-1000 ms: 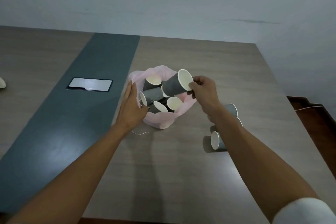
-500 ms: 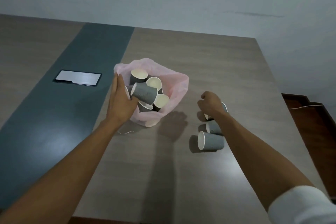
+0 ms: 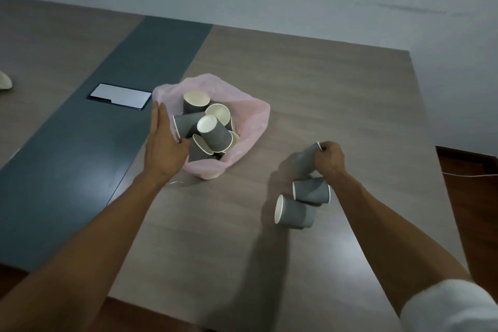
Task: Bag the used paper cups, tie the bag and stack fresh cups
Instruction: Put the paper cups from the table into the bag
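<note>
So the pink bag (image 3: 250, 127) sits about mid-table (image 3: 336, 94) and I'm placing everything off it. Left of the bag there's a dark blue strip (image 3: 113, 127) running down the tabletop with a shiny flat panel (image 3: 120, 96) set into it, and some pale thing (image 3: 4, 81) way off at the left edge that I can't make out. A thin white string (image 3: 175, 183) lies just under the bag's near side. My left hand (image 3: 164, 145) is flat against the bag's left wall, fingers straight, thumb hooked over the rim by the cups. The bag's mouth gapes open, stuffed with grey ribbed paper cups with cream insides, tumbled every which way; I count about six, some half buried. Right of the bag, my right hand (image 3: 328, 160) is curled round the rim of one more grey cup (image 3: 305, 160), tipped over, blurry. Nearer me from that, two loose cups lie on their sides, one (image 3: 311, 190) touching the other (image 3: 295, 213).
</note>
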